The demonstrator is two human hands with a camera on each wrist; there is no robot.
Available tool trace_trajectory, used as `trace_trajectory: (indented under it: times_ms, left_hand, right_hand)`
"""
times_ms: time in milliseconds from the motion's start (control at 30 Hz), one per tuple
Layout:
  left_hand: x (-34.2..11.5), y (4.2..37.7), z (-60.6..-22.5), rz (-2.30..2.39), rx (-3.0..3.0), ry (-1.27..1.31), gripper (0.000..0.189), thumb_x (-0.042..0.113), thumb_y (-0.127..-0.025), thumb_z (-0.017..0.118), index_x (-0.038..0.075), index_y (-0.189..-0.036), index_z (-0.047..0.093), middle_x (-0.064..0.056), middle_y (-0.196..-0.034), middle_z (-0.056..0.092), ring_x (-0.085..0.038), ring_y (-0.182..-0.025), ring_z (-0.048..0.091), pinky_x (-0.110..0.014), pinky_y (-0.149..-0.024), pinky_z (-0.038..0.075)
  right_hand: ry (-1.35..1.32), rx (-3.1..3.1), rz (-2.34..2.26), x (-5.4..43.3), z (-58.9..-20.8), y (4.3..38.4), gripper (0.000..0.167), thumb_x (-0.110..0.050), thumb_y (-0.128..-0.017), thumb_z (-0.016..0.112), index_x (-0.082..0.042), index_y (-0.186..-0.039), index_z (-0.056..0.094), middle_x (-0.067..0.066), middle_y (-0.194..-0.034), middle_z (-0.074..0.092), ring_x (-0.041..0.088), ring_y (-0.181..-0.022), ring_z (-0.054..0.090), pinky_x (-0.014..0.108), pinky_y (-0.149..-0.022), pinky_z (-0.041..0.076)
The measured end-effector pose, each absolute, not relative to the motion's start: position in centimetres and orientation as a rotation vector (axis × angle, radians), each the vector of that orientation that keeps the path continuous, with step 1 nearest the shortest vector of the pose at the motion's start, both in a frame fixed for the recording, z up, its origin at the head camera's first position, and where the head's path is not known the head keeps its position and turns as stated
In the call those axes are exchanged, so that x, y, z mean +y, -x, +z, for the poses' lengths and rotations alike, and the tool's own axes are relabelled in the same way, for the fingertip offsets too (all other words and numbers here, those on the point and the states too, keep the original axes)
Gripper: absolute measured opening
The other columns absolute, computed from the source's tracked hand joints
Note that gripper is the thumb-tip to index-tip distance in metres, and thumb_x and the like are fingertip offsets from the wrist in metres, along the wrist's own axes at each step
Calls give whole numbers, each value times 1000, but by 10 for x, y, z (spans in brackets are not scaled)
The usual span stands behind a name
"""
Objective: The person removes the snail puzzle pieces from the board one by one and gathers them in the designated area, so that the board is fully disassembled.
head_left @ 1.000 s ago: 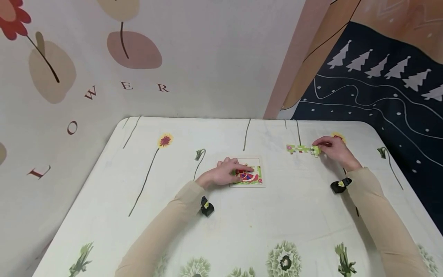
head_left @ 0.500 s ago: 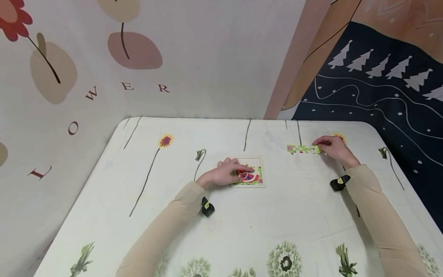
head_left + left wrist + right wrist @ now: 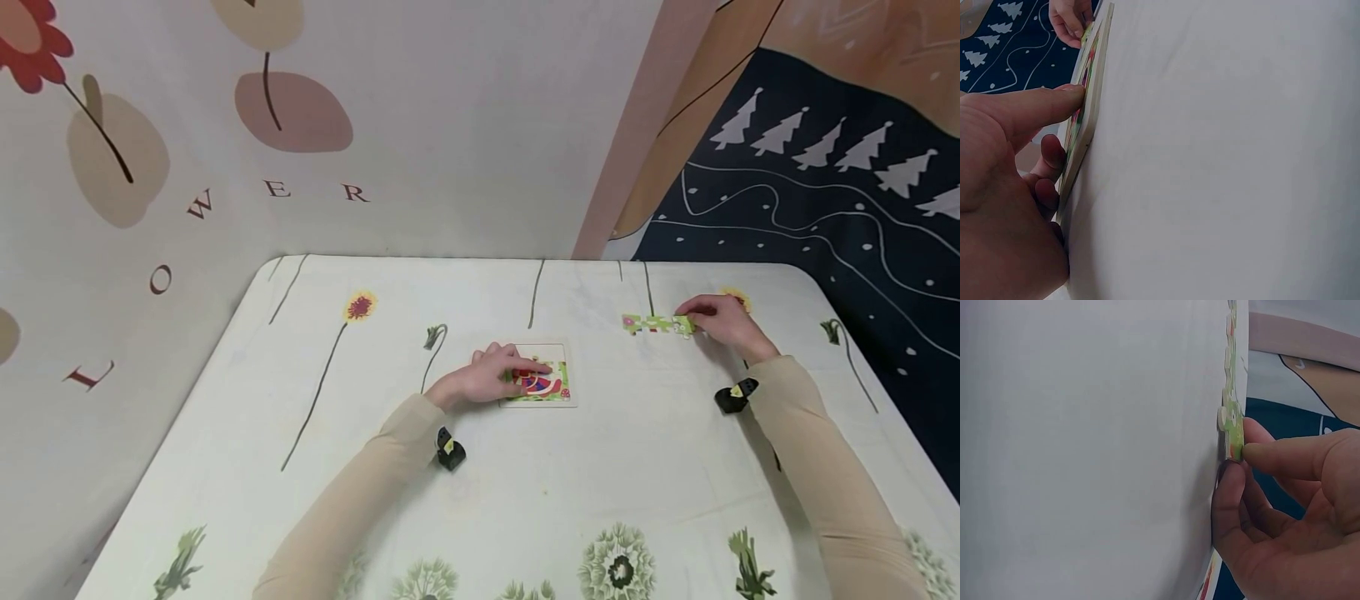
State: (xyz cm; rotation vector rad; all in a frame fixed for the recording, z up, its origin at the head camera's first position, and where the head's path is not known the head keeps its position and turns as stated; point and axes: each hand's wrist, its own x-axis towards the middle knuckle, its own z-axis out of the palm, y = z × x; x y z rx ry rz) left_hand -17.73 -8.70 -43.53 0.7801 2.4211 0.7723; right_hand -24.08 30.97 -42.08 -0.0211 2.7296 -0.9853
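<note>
My left hand point(image 3: 491, 372) rests on a small jigsaw puzzle board point(image 3: 572, 392). Its index finger lies stretched over the red, blue and green picture, and its thumb presses on the picture near the front edge. In the left wrist view, other fingers of this hand point(image 3: 1019, 144) are bent at the side of the board point(image 3: 1099, 87). Farther right, my right hand point(image 3: 723, 323) pinches a green puzzle piece point(image 3: 682, 326) at its right end. The right wrist view has the thumb on top of this piece point(image 3: 1234, 428) and fingers at its edge. Two joined-looking pieces point(image 3: 647, 323) lie to its left.
A white tablecloth point(image 3: 600, 467) printed with flowers and stems covers the table. Behind it hangs a pale cloth wall point(image 3: 465, 167), with a dark tree-print cloth point(image 3: 810, 192) on the right. Each wrist wears a small black camera point(image 3: 450, 450).
The puzzle piece in my right hand has shifted slightly left, up against the other pieces. My left hand stays on the board.
</note>
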Motion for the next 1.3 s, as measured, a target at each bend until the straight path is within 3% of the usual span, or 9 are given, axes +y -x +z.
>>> trace_trajectory:
  times_ms: [433,700,967,1167,1300]
  left_hand:
    - [-86,177,-434,763,2433,-788,49,19,-94,66,30,-141,58,-2,-111,54,-18,-93,36,-35,-83,22]
    - [-86,173,-433,805,2450,-769,43,18,-94,67,26,-136,63,-3,-113,57,-17,-93,36,-34,-82,21]
    - [-83,168,-431,851,2477,-743,39,15,-93,68,22,-131,67,-6,-110,57,-19,-93,36,-33,-81,22]
    - [-81,161,-431,860,2501,-788,38,11,-91,68,21,-127,70,-10,-129,53,-23,-108,40,-35,-87,27]
    - [-79,157,-430,855,2484,-836,37,10,-92,67,19,-128,69,-10,-132,52,-24,-111,39,-35,-86,25]
  right_hand:
    - [0,2759,-972,310,-418,235,31,-10,-101,48,6,-124,61,26,-117,59,26,-90,50,27,-68,43]
    - [63,2773,-992,302,-411,226,32,-9,-101,47,6,-126,61,28,-127,57,32,-106,51,29,-77,42]
    - [176,2763,-1021,293,-407,220,29,-7,-101,48,7,-122,62,29,-126,59,37,-111,52,35,-84,41]
    - [189,2729,-1019,285,-408,216,29,-10,-101,49,4,-122,63,27,-128,59,35,-111,53,31,-82,41]
    - [195,2711,-1018,280,-409,215,29,-11,-102,49,4,-123,63,27,-128,59,34,-112,54,32,-83,41]
